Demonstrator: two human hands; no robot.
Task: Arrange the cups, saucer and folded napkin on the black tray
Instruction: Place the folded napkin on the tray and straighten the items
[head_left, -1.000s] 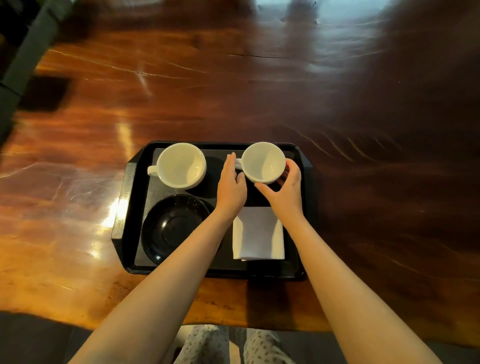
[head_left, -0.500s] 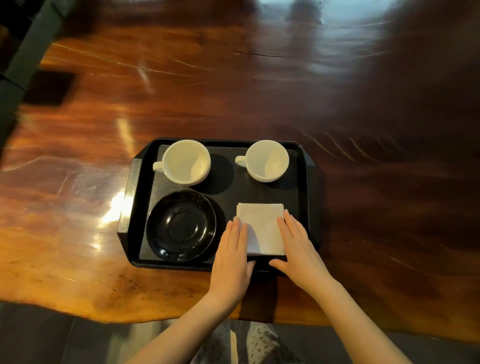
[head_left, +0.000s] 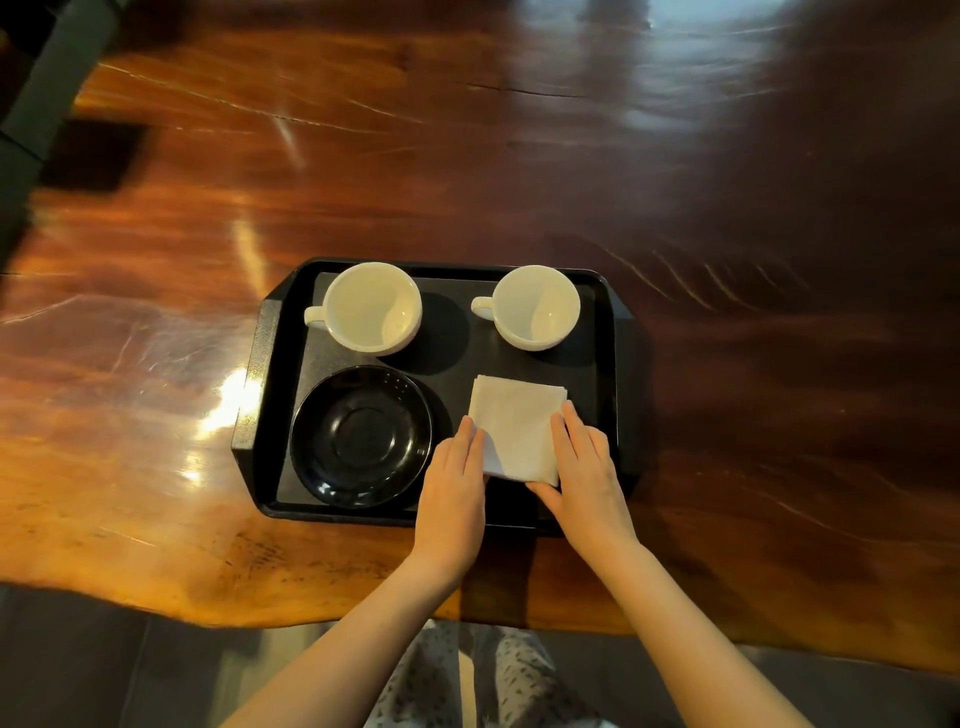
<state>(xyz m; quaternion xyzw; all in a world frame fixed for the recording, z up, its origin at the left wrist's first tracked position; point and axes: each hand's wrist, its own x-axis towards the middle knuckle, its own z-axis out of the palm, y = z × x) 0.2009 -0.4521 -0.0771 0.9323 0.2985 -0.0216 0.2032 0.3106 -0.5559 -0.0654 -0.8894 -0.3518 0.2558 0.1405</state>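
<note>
A black tray (head_left: 262, 374) lies on the wooden table near its front edge. Two white cups stand at the tray's far side: the left cup (head_left: 371, 307) and the right cup (head_left: 535, 306), both with handles pointing left. A black saucer (head_left: 361, 435) fills the near left of the tray. The white folded napkin (head_left: 514, 423) lies at the near right. My left hand (head_left: 452, 488) rests flat against the napkin's left edge, and my right hand (head_left: 584, 467) presses on its right edge and near corner. Neither hand lifts it.
The glossy brown wooden table (head_left: 519, 156) stretches far beyond the tray. A dark chair or post (head_left: 47, 88) stands at the far left corner. My patterned trousers (head_left: 467, 675) show below the table's near edge.
Both hands left the right cup and came back to the napkin one second ago; since half a second ago they have slid slightly forward along the napkin's sides.
</note>
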